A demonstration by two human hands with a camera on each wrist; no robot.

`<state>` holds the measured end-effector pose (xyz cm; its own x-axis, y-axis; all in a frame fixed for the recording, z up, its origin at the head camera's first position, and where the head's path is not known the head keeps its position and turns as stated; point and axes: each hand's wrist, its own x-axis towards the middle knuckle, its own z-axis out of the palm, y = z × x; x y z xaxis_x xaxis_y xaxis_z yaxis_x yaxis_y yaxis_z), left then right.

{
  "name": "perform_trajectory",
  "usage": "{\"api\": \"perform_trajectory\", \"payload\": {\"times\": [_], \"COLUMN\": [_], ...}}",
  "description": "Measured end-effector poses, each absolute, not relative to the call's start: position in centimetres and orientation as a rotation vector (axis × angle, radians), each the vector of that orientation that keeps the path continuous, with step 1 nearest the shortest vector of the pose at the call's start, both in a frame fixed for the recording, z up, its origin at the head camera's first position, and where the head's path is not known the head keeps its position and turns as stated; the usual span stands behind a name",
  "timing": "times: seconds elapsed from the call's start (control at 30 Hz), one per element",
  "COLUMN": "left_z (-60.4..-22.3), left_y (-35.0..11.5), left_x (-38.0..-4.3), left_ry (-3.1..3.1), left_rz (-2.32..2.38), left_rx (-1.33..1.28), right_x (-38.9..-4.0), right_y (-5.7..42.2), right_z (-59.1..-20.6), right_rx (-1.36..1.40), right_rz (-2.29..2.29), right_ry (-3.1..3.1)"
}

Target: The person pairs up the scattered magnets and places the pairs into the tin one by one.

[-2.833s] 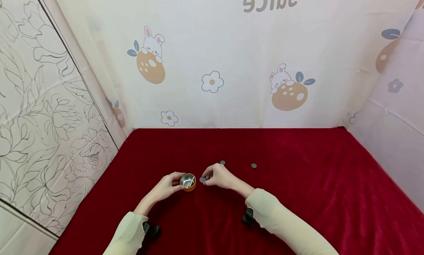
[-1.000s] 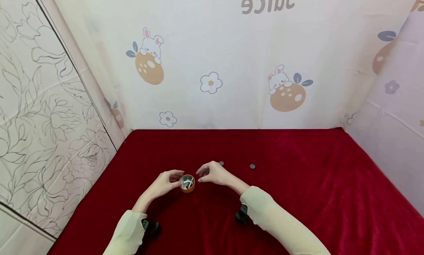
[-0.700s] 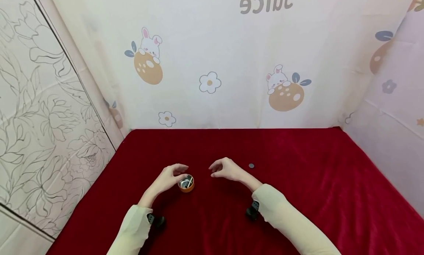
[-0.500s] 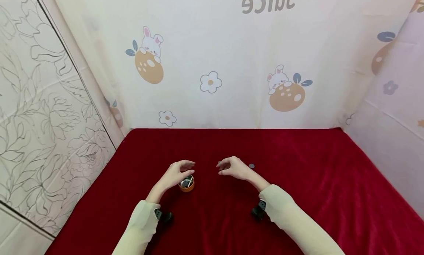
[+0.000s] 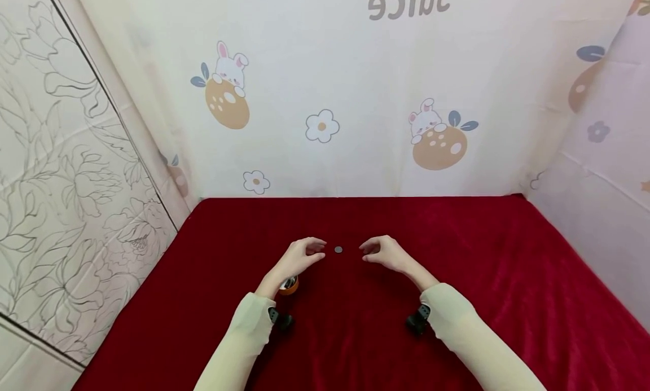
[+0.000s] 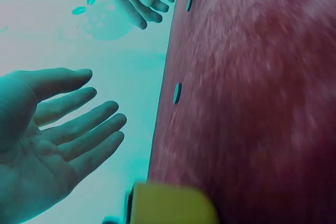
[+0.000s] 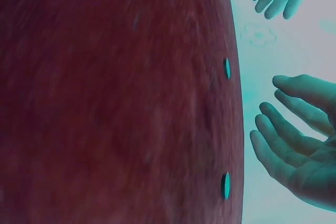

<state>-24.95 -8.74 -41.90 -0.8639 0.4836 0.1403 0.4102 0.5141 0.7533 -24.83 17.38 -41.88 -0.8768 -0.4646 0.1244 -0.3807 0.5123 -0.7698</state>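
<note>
A small grey coin-like disc (image 5: 338, 249) lies flat on the red cloth, between my two hands in the head view. My left hand (image 5: 299, 258) hovers just left of it, fingers relaxed and apart, holding nothing. To its right is my right hand (image 5: 388, 253), loosely bent with nothing in it. A second grey disc (image 7: 226, 185) shows in the right wrist view; the head view does not show it, as the right hand is in the way. Under my left wrist stands a small round orange tin (image 5: 290, 288), partly covered, its contents hard to make out.
Red velvet cloth (image 5: 457, 323) covers the table. A white printed curtain (image 5: 325, 165) rises along the back edge, with a panel of flower line drawings (image 5: 76, 210) at the left. Each wrist wears a black camera strap.
My right hand has let go of the disc it pinched beside the tin. My left hand has released the tin. Both hands have moved right and farther from me.
</note>
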Motion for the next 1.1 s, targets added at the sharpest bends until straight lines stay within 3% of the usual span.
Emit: {"api": "perform_trajectory", "payload": {"times": [0.47, 1.1], "left_z": [-43.5, -45.1], "left_y": [-6.0, -4.4], "left_x": [-26.6, -28.2], "left_ry": [2.655, 2.7], "left_rz": [1.283, 1.212], "left_rx": [0.789, 0.68], "right_x": [-25.8, -26.5], "right_y": [20.6, 21.3], "right_z": [-42.7, -43.1], "right_rx": [-0.598, -0.54], "right_rz": [-1.244, -1.19], "right_ry": [2.772, 2.742]}}
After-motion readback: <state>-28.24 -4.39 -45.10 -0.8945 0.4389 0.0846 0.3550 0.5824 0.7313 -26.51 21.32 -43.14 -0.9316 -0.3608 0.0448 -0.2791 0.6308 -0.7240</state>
